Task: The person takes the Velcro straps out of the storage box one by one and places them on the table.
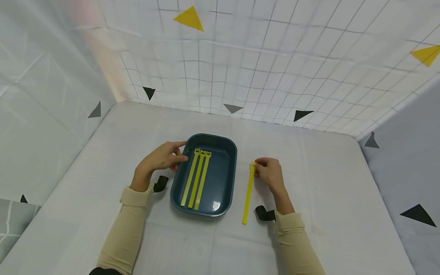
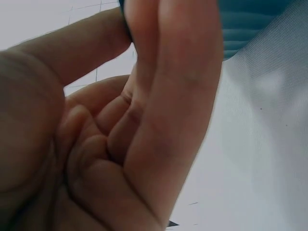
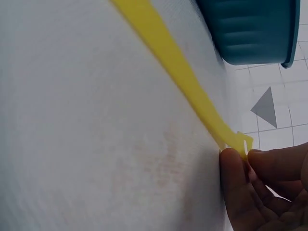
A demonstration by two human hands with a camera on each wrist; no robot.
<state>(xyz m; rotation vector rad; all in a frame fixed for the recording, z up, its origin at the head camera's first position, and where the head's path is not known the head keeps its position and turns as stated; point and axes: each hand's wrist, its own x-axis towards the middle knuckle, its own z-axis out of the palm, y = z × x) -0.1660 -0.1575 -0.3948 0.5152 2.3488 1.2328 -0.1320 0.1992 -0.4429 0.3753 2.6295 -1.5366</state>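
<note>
A dark teal tray (image 1: 223, 179) sits mid-table with three yellow strips (image 1: 196, 177) lying side by side in it. My left hand (image 1: 180, 152) is at the tray's left rim, thumb and forefinger on the edge and the other fingers curled. The left wrist view shows those fingers (image 2: 144, 96) reaching up to the tray (image 2: 250, 24). To the right of the tray a fourth yellow strip (image 1: 248, 191) lies on the table. My right hand (image 1: 257, 165) pinches its notched far end. In the right wrist view the strip (image 3: 178, 62) runs to my fingertips (image 3: 236, 161), with the tray (image 3: 250, 29) beyond.
The table (image 1: 326, 198) is covered in white cloth. Gridded white walls (image 1: 275, 76) with yellow and black triangle marks enclose it at the back and sides. Black straps (image 1: 264, 213) sit at both wrists.
</note>
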